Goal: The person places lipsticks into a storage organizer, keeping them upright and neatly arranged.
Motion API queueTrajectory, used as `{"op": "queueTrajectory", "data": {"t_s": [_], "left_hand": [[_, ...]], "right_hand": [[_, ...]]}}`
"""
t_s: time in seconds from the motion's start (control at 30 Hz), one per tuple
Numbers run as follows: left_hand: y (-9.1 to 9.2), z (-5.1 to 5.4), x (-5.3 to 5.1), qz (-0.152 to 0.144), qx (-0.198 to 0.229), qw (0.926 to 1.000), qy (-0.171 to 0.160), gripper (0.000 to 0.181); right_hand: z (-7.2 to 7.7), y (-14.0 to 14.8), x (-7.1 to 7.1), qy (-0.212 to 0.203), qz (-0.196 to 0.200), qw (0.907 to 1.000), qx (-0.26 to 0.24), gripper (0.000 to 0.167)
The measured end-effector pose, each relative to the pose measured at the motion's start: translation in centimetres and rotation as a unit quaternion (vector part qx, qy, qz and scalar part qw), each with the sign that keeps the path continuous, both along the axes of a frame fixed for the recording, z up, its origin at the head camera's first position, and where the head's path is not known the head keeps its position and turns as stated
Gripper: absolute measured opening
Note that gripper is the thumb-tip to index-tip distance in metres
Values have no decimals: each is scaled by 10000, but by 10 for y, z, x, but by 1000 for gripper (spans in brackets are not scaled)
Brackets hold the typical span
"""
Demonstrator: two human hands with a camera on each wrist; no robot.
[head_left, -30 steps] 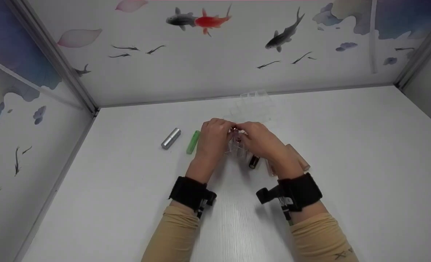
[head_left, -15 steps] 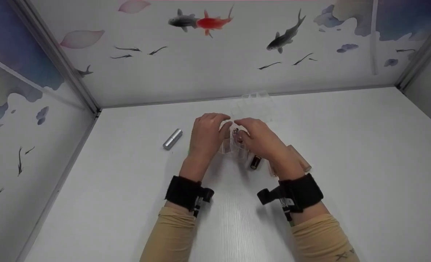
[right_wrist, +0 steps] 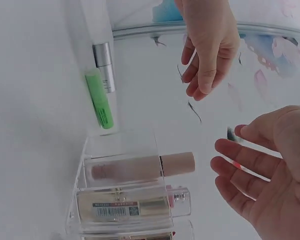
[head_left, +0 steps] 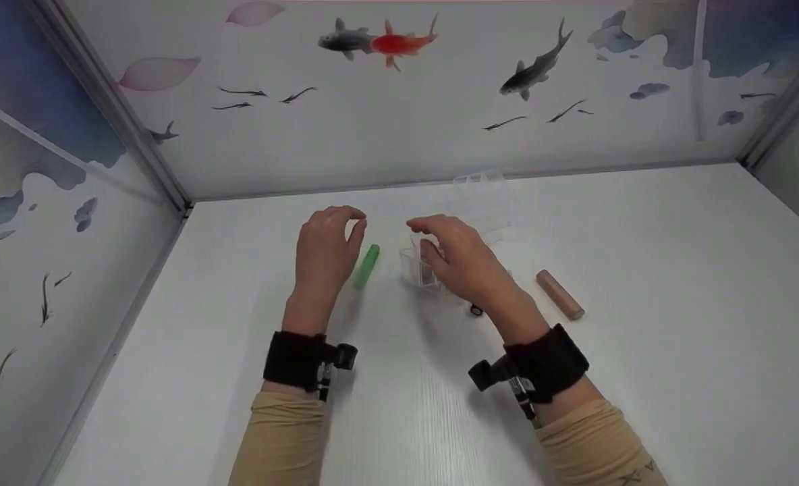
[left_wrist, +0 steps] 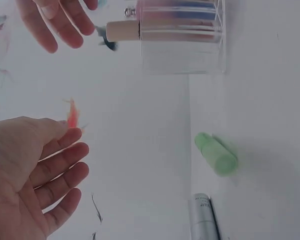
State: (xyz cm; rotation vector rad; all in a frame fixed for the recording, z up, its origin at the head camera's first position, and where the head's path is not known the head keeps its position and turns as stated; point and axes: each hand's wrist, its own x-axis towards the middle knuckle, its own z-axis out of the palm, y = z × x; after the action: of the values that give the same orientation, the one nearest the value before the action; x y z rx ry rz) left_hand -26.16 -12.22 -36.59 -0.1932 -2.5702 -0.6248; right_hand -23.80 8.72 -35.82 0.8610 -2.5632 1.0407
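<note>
My left hand [head_left: 325, 250] hovers left of a green tube [head_left: 367, 267], its fingers loosely bent and holding nothing. My right hand [head_left: 463, 260] hangs over a clear compartmented organizer [right_wrist: 121, 144], fingers relaxed with no object in them. In the right wrist view, a beige-capped tube [right_wrist: 180, 164] stands in one compartment and a labelled tube [right_wrist: 115, 209] in another. The left wrist view shows more cosmetic tubes in the organizer. A silver tube [right_wrist: 104, 65] lies near the green one; in the head view my left hand hides it.
Another clear divided container [head_left: 484, 202] stands behind the organizer, near the back wall. To the right lies a tan tube [head_left: 560, 295]. A black-ended tube [head_left: 476, 310] shows partly below my right hand. Printed walls border the white table [head_left: 399, 405].
Both hands were together at the organizer's top. My left hand has moved away leftward, uncovering the green tube and covering the silver one. My right hand has shifted slightly left.
</note>
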Motion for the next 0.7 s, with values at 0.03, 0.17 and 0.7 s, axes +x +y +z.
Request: {"op": "queueTrajectory", "data": {"t_s": [0.03,0.17,0.7], "left_hand": [[-4,0,0,52,-16,9999,-99,19],[-19,-4,-2,230,11,9983,-534,18],[-51,-20,-7,817,48,9596,-2692,46]], "right_hand": [[0,-4,1,124,73,9999,-36,31],[0,-22,4,425,464,9979,-129,29],[-13,-102,-14,-1279,557,9816,1302,47]]}}
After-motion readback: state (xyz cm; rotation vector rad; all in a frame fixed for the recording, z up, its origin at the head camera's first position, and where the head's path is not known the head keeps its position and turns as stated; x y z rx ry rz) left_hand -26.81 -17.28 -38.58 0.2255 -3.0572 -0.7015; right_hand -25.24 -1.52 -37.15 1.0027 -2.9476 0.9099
